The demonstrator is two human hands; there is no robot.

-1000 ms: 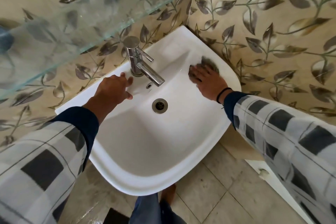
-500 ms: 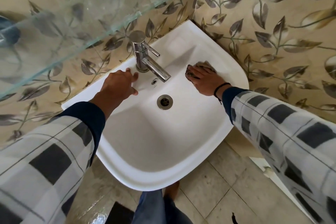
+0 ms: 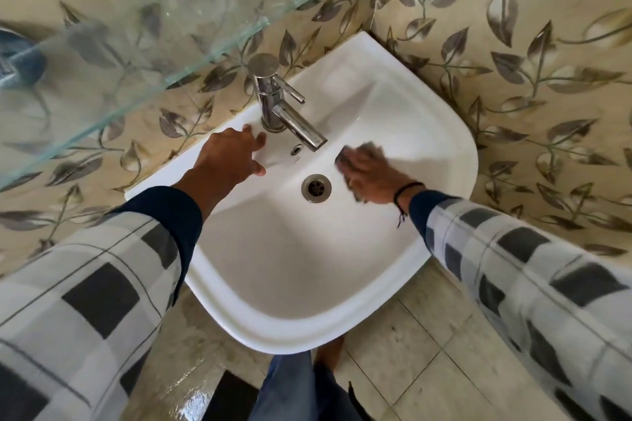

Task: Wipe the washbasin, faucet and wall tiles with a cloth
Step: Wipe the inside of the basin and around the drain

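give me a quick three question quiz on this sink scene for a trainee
1. True or false: the right hand presses the cloth inside the washbasin.
2. Where does the left hand rest? A: on the washbasin beside the faucet; B: on the glass shelf; C: on the floor.
3. Fill in: the cloth lies on the person's ___ side of the drain.
Key: 1 true; 2 A; 3 right.

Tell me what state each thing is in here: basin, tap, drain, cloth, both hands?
White ceramic washbasin: no water pooled inside.
Chrome single-lever faucet: not running.
Round metal drain: unplugged.
Dark grey cloth: pressed against the basin's inside.
Left hand: rests on the ledge by the faucet, holding nothing.
Right hand: fingers flat on the cloth.
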